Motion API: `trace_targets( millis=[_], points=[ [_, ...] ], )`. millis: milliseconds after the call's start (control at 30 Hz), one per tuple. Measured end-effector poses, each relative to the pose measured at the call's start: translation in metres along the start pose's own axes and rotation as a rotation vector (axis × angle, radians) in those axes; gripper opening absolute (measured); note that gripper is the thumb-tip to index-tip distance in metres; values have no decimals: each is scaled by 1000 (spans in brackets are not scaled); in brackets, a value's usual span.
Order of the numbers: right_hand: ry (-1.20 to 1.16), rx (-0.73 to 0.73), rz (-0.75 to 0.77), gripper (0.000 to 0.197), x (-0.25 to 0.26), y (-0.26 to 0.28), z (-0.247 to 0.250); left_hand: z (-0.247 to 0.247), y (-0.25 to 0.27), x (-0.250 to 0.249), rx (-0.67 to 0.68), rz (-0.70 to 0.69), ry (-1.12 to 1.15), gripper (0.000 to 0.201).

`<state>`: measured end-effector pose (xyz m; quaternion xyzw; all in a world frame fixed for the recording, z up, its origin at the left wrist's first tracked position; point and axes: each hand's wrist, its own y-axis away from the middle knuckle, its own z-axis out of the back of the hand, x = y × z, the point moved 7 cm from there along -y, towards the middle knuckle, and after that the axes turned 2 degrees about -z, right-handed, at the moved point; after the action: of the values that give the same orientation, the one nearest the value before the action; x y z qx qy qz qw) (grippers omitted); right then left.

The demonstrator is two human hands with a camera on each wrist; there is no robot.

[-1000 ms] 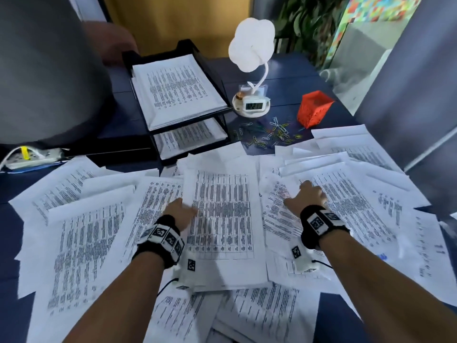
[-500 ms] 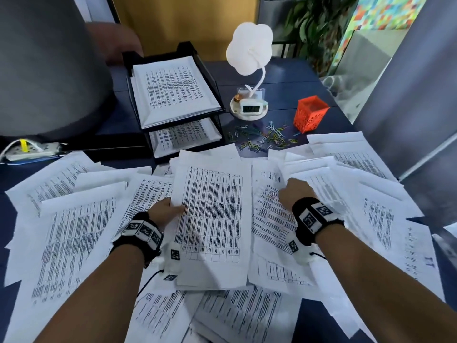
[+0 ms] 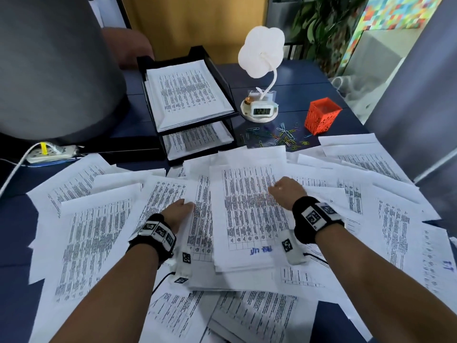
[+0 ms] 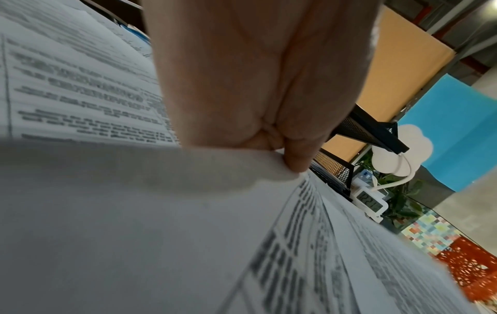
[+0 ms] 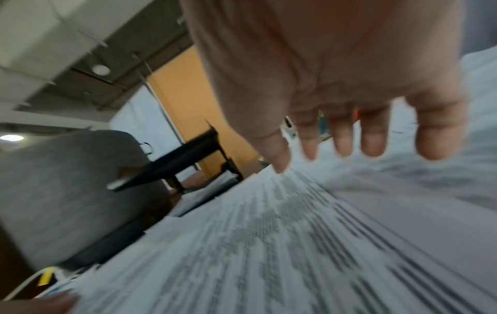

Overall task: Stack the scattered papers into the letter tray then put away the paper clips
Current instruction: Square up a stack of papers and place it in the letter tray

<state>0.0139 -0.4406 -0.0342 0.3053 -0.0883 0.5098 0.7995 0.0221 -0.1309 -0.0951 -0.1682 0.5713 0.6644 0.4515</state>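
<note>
- My right hand [image 3: 286,191] has slid left onto the gathered stack of papers [image 3: 249,214], fingers [image 5: 374,140] spread.
- Left hand [image 3: 180,210] pinches the stack's left edge.
- Paper clips [image 3: 279,137] lie on the tabletop [image 3: 291,80] beside the letter tray [image 3: 197,52].

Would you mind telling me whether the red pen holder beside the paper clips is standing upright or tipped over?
Upright. The red pen holder stands on its base on the table, open mouth facing up, just behind the paper clips.
</note>
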Motion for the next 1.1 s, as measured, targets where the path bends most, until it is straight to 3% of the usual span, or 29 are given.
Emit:
trace_targets(
  millis=[100, 167, 367, 567, 633, 733, 800, 933, 1033, 1100],
  points=[
    [52, -64, -249, 63, -40, -3, -3, -1, -1, -2, 15, 9, 9, 60],
    [54, -15, -289, 74, -49, -3, -12, -1, -3, -1, 30, 4, 25, 60],
    [91, 124, -49, 64, -23, -4, -33, 0, -12, 1, -8, -1, 26, 59],
    [125, 250, 109, 58, 0, 4, -49, 2, -18, 8, -7, 4, -218, 84],
    [92, 251, 107, 58, 0, 4, -48, 4, -16, 6, -63, -28, -274, 69],
    [25, 244, 75, 62, -4, 4, -47, 5, -8, -1, -136, -127, -174, 33],
    [-9, 236, 46, 65, -5, 5, -46, 14, 2, -9, -175, -184, -109, 32],
    [-130, 202, 42, 71, 8, 7, -40, 44, 26, -28, -242, -259, 32, 49],
    [-396, 187, 143, 58, 44, 17, -31, 58, 50, -56, -238, -409, 160, 14],
    [-539, 166, 217, 40, 70, 22, -24, 63, 59, -69, -246, -473, 236, 19]
  ],
)
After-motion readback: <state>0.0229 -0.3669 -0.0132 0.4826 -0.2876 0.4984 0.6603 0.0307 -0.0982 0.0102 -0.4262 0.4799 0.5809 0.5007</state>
